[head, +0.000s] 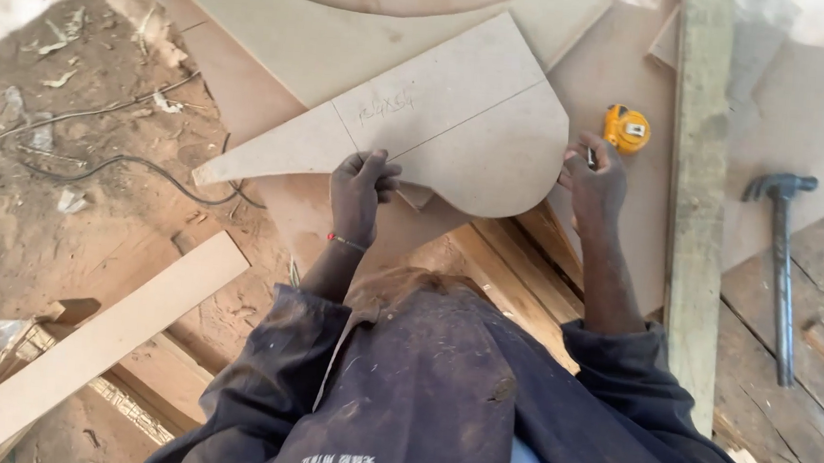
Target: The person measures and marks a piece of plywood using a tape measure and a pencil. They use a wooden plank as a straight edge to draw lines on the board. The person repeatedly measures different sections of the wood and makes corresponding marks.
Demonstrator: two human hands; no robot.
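Board (440, 126) edge pinched by left hand (361, 190), right hand (592, 182) gripping half-hidden pencil (590, 157).

Curved pale tan fibreboard cutout (450, 127): uniform beige face, thin dark pencil lines crossing it, faint scribble near centre. Larger fibreboard sheets beneath (290, 36): same pale tan, some pinkish-brown. Small round tape measure (627, 129): bright yellow, dark grey centre. Steel claw hammer (782, 261): dull grey head and handle. Long upright wooden plank (700, 186): weathered greenish-brown. Thin wrist band (346, 242): red with green bead. Jacket sleeves (274, 368): dark navy, dusted with tan. Ground (31, 211): reddish-brown dirt, black cable (113, 164).
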